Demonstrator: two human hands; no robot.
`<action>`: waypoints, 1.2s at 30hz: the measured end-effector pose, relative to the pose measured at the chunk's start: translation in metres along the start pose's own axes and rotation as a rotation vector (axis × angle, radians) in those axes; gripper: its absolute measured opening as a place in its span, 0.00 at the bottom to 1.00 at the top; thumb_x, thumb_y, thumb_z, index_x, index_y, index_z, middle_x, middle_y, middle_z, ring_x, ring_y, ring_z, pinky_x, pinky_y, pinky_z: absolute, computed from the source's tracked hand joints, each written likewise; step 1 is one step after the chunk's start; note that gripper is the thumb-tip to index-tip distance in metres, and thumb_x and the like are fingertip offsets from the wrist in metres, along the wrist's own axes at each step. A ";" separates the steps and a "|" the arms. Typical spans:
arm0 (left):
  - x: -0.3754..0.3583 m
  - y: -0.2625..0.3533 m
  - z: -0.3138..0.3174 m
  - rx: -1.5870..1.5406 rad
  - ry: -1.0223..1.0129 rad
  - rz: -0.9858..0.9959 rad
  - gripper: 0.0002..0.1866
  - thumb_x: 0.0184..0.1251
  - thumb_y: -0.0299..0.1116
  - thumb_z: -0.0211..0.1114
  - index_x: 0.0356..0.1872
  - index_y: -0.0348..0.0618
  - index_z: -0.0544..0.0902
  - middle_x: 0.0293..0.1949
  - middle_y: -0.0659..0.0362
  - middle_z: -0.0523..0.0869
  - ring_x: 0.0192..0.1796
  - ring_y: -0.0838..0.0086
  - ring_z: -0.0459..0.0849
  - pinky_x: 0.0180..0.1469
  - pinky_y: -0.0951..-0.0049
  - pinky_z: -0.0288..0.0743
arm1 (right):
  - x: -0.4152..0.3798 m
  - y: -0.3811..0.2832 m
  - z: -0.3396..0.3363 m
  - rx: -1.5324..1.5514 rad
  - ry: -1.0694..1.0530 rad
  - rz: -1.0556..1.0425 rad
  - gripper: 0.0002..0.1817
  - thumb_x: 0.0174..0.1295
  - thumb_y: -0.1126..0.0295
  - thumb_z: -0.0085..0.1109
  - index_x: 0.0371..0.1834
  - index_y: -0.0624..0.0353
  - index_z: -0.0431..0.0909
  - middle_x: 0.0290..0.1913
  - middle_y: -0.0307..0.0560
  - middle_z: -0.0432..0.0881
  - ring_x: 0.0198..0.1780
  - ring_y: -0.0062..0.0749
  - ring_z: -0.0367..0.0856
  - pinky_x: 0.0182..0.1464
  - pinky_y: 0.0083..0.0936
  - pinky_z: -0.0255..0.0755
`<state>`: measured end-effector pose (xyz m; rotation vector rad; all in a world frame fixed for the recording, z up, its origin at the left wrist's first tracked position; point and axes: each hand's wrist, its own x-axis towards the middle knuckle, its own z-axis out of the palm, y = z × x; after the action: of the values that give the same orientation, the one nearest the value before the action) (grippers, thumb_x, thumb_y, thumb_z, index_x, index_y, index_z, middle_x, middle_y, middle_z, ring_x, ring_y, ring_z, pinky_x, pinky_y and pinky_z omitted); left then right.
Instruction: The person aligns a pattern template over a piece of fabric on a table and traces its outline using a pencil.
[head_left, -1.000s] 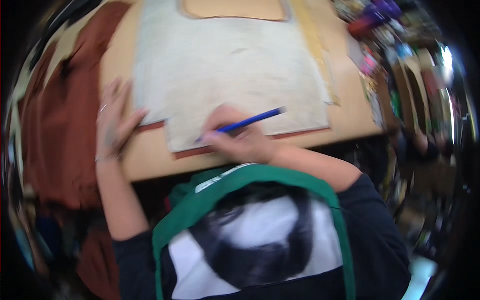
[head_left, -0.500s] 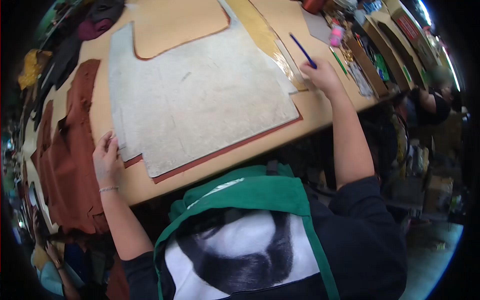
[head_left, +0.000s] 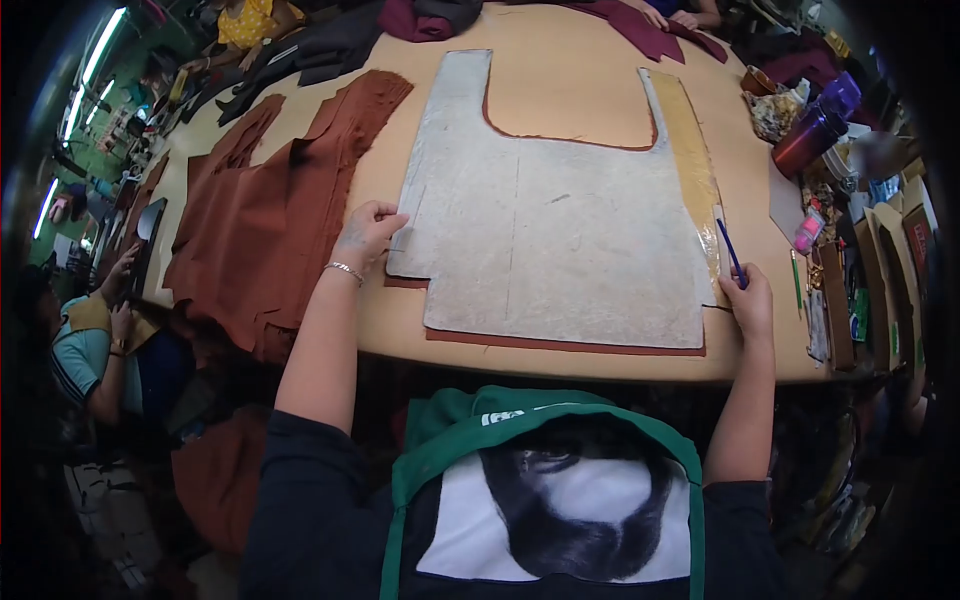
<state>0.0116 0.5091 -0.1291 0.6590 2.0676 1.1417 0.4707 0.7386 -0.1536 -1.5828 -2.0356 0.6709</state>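
Observation:
A large pale grey pattern sheet (head_left: 580, 230) with a U-shaped cutout lies flat on rust-brown fabric (head_left: 560, 345), whose edge shows along the bottom and inside the cutout. My left hand (head_left: 370, 235) is at the sheet's left edge, fingers and thumb closed on it. In my right hand (head_left: 750, 298), at the lower right edge of the sheet, is a slim blue pen (head_left: 731, 252). A yellowish strip (head_left: 690, 140) with shiny clear tape runs down the sheet's right side.
Stacked rust-brown cut fabric (head_left: 260, 230) lies left. A purple tumbler (head_left: 820, 120), a pink bottle (head_left: 809, 230), a green pencil (head_left: 796, 278) and cardboard boxes (head_left: 880, 280) crowd the right. Several people sit around the table (head_left: 570, 70), with dark garments (head_left: 320, 55) at the far side.
My view has swung, so the sheet now appears straighter and the far side of the table shows. My right hand has come down closer to the sheet's right edge with the pen.

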 end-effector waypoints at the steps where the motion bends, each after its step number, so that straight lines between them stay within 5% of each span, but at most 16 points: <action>1: 0.001 -0.001 0.000 -0.010 0.004 0.003 0.17 0.55 0.36 0.63 0.42 0.38 0.74 0.30 0.64 0.76 0.27 0.85 0.70 0.27 0.86 0.63 | 0.000 0.002 0.000 -0.007 -0.002 -0.004 0.11 0.47 0.70 0.63 0.28 0.65 0.73 0.20 0.41 0.73 0.23 0.23 0.70 0.29 0.22 0.67; 8: 0.011 -0.014 0.000 -0.188 -0.099 0.078 0.21 0.51 0.30 0.66 0.45 0.34 0.70 0.33 0.59 0.79 0.33 0.78 0.77 0.35 0.81 0.71 | 0.002 -0.001 -0.002 0.028 -0.030 0.010 0.10 0.48 0.71 0.62 0.29 0.64 0.73 0.20 0.36 0.70 0.23 0.18 0.66 0.27 0.18 0.64; 18: 0.010 -0.013 0.004 0.271 -0.003 0.278 0.24 0.43 0.28 0.70 0.44 0.33 0.72 0.31 0.54 0.82 0.33 0.73 0.80 0.38 0.76 0.74 | 0.004 0.004 -0.002 0.081 -0.045 0.002 0.10 0.48 0.72 0.62 0.30 0.64 0.72 0.21 0.34 0.69 0.24 0.16 0.65 0.27 0.17 0.63; 36: 0.010 -0.008 0.006 0.359 0.002 0.266 0.25 0.45 0.29 0.69 0.46 0.30 0.71 0.32 0.51 0.82 0.31 0.72 0.80 0.36 0.76 0.73 | -0.004 -0.018 -0.006 -0.108 -0.037 0.028 0.13 0.46 0.69 0.64 0.30 0.65 0.72 0.26 0.50 0.76 0.29 0.34 0.75 0.34 0.28 0.69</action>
<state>0.0088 0.5149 -0.1414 1.1328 2.2579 0.9122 0.4623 0.7312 -0.1377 -1.6743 -2.1118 0.6148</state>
